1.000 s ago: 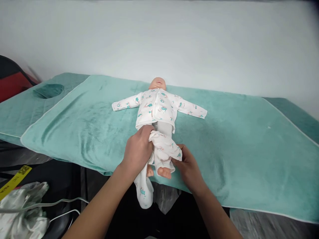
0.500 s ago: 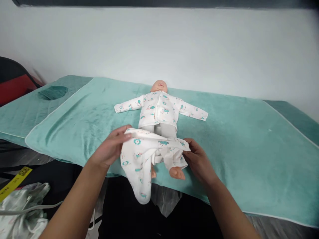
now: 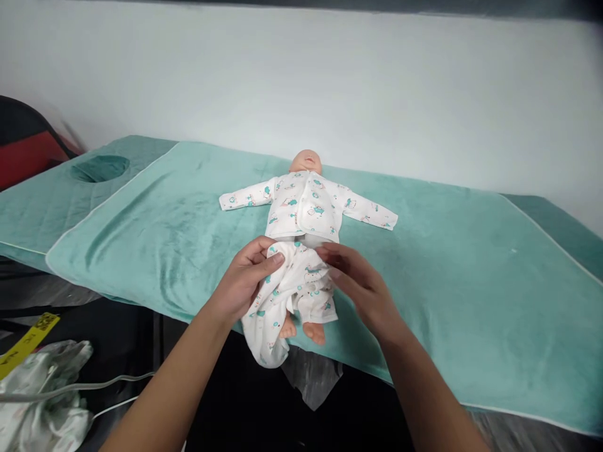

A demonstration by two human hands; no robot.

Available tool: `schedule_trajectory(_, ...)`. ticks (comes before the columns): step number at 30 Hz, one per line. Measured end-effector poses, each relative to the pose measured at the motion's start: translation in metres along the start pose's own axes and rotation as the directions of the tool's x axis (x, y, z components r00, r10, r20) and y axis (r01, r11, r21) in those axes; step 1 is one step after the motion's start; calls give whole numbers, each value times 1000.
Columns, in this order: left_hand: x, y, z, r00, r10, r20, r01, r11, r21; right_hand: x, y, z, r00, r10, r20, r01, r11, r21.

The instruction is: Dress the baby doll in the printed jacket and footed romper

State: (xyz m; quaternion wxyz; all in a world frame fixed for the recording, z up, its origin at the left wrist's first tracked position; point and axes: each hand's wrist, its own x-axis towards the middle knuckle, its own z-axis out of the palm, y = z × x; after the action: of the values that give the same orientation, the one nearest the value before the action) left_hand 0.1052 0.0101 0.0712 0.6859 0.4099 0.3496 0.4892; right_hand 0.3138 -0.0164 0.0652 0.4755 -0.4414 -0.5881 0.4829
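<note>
A baby doll lies on its back with its head towards the wall and its arms spread. It wears a white printed baby jacket. Matching baby pants are bunched over its legs. One pant leg surrounds the leg on the right, with that foot out at the cuff; the other hangs over the table edge beside the left foot. My left hand pinches the waistband, thumb on top. At the waistband's right side, my right hand is closed on the fabric, its fingertips partly hidden.
A green velvety cover spreads over the massage table, which has a face hole at far left. A white wall stands behind. At lower left are crumpled printed cloth, a cable and a yellow tag.
My hands have come closer together, and the pants have moved up the doll's legs towards the jacket. The waistband, stretched wide before, is now bunched. The hanging pant leg has shifted slightly up.
</note>
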Motion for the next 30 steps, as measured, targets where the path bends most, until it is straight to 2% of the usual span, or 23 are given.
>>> schedule_trajectory(3,6,2,12,997,49,-63,-50,999,-3,19,-16,11,973,93,209,-56,983,-174)
schedule_trajectory(5,10,-1,15,985,86,-149,-85,996,17,32,-17,17,965,139,220,-106,982,-154)
schedule_trajectory(7,13,-5,11,977,87,-194,-75,995,69,43,-10,20,980,163,115,-171,984,58)
schedule_trajectory(8,13,-7,7,984,68,-165,-50,993,111,46,-6,21,982,181,59,-190,962,195)
schedule_trajectory(10,12,-10,-2,1000,-13,-28,19,972,233,50,2,21,978,209,8,-194,892,408)
schedule_trajectory(12,10,-10,-8,995,-83,59,60,949,308,49,8,20,978,205,40,-198,853,484)
schedule_trajectory(14,11,-10,-8,999,-51,-3,50,969,241,47,10,19,977,180,118,-213,874,437)
schedule_trajectory(16,13,-10,-2,991,28,-132,-15,995,97,44,8,16,949,171,264,-242,933,266)
schedule_trajectory(18,16,-11,5,975,66,-211,-63,998,21,42,5,14,876,213,433,-249,968,27)
schedule_trajectory(20,18,-13,10,967,67,-247,-64,998,19,41,3,12,812,264,520,-235,964,-122)
schedule_trajectory(21,18,-14,11,966,58,-253,-53,998,27,41,3,12,814,266,516,-237,964,-123)
schedule_trajectory(22,17,-15,10,967,45,-252,-37,999,38,41,4,12,840,249,483,-249,966,-66)
schedule_trajectory(25,13,-14,1,986,-21,-164,39,993,109,44,10,14,938,211,275,-293,906,305)
schedule_trajectory(27,10,-13,-5,995,-75,-59,85,976,199,46,14,16,957,229,176,-287,818,498)
schedule_trajectory(29,8,-11,-7,993,-119,1,115,960,254,47,16,19,958,239,156,-285,781,556)
schedule_trajectory(30,8,-11,-6,993,-116,-12,115,963,242,47,17,19,960,235,155,-281,787,550)
